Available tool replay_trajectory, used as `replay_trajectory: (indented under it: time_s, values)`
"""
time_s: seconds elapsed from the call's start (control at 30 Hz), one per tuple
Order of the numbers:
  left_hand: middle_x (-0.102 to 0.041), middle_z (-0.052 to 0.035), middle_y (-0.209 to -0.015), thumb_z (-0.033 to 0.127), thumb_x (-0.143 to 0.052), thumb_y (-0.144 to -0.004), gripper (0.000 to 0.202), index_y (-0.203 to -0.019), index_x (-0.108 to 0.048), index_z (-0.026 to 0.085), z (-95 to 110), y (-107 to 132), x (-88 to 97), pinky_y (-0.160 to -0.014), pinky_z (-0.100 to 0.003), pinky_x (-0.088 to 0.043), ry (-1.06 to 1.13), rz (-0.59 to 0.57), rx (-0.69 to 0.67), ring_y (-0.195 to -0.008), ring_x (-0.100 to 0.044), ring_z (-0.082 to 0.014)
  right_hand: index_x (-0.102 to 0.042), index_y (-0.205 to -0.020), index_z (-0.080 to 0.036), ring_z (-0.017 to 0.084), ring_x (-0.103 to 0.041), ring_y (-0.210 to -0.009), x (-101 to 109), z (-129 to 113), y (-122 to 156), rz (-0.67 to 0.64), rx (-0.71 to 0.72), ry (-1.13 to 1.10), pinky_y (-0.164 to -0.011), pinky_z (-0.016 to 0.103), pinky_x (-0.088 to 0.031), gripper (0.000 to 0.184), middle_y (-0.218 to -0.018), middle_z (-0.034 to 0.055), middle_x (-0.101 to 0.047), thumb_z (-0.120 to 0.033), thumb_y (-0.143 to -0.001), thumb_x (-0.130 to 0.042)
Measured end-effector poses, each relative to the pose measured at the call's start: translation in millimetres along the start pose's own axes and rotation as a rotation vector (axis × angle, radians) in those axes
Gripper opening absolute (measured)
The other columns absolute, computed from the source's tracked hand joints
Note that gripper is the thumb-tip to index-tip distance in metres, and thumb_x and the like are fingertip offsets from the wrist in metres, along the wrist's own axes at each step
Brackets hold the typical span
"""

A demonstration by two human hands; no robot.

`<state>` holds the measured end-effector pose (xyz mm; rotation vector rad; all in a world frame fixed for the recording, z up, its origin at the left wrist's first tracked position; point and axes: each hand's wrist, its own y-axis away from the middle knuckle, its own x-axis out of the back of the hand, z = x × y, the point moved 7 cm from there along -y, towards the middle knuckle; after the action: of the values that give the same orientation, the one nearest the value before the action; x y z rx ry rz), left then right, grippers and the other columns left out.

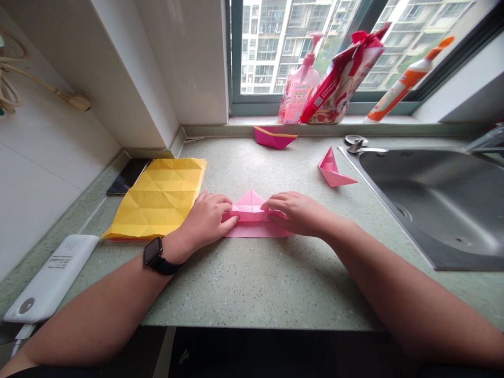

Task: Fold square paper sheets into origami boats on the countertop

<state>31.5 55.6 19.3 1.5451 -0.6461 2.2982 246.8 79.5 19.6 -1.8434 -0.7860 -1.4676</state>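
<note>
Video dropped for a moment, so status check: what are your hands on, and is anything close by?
Left hand and right hand on folded pink paper. Creased yellow paper beside left hand.

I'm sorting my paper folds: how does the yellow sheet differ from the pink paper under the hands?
The yellow sheet lies opened out flat, criss-crossed with creases, while the pink paper is folded into a peaked shape. The yellow sheet is clearly larger. The pink paper is held between the left hand and right hand, while the yellow sheet only lies beside the left hand. Both are paper on the same speckled green counter.
</note>
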Motion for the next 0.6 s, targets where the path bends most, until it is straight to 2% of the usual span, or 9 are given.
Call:
replay_trajectory:
  time_s: [0.13,0.37,0.6]
  values:
    - [-0.082,-0.0089,-0.119,0.037,-0.065,-0.105,0.024,-0.095,-0.080,0.021,0.1,-1.4,-0.5,-0.118,-0.060,-0.048,0.009,-0.016,-0.003,-0.113,-0.072,-0.0308,-0.080,-0.124,-0.025,0.026,-0.079,-0.097,-0.8,3.2,-0.3,-0.004,-0.032,0.025,-0.087,0.038,-0.057,0.024,-0.115,0.0079,-0.086,-0.020,-0.106,-0.064]
    - [-0.080,-0.0105,-0.116,0.039,-0.067,-0.105,0.019,-0.104,-0.073,0.021,-4.5,-1.7,-2.8,-0.125,-0.065,-0.041,-0.054,-0.004,0.042,-0.116,-0.071,-0.0336,-0.078,-0.134,-0.026,0.025,-0.079,-0.102,-3.5,3.6,-1.2,0.037,-0.027,0.025,-0.091,0.037,-0.058,0.032,-0.116,0.0072,-0.085,-0.018,-0.105,-0.065]
    - [-0.081,-0.0094,-0.122,0.034,-0.067,-0.105,0.018,-0.119,-0.071,0.022,-7.3,-1.1,-3.6,-0.129,-0.066,-0.037,-0.038,0.031,0.025,-0.117,-0.071,-0.0321,-0.080,-0.126,-0.029,0.024,-0.076,-0.103,-5.0,3.8,-1.5,0.017,0.007,-0.006,-0.090,0.038,-0.058,0.030,-0.121,0.0068,-0.081,-0.016,-0.102,-0.068]
